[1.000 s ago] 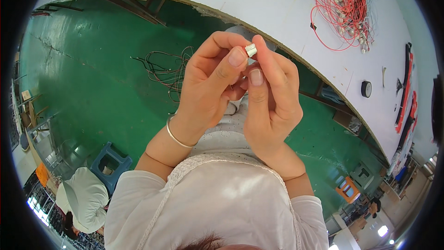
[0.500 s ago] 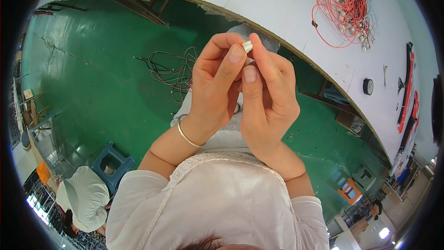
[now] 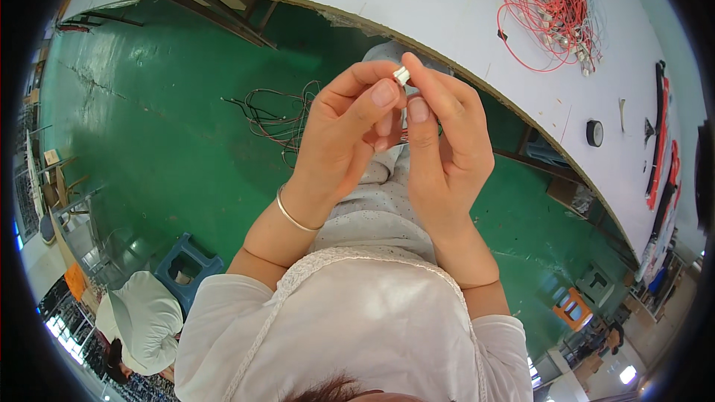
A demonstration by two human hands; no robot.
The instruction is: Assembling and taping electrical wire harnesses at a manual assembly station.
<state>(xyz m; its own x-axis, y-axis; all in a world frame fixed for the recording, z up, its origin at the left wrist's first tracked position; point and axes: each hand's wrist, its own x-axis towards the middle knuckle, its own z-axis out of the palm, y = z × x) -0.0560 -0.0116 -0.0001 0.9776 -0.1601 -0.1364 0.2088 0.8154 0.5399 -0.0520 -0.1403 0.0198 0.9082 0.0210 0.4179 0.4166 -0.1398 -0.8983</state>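
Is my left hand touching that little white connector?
Touching: in the head view, the left hand meets the white connector at the fingertips, with no gap showing between them.

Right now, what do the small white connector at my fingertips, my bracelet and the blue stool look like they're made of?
The white connector is probably molded plastic, slightly glossy, judging by its ridged, evenly colored body. The bracelet looks like polished, silver-toned metal: a thin, shiny, rigid band. The blue stool seems to be molded plastic, from its uniform color; its finish is hard to judge.
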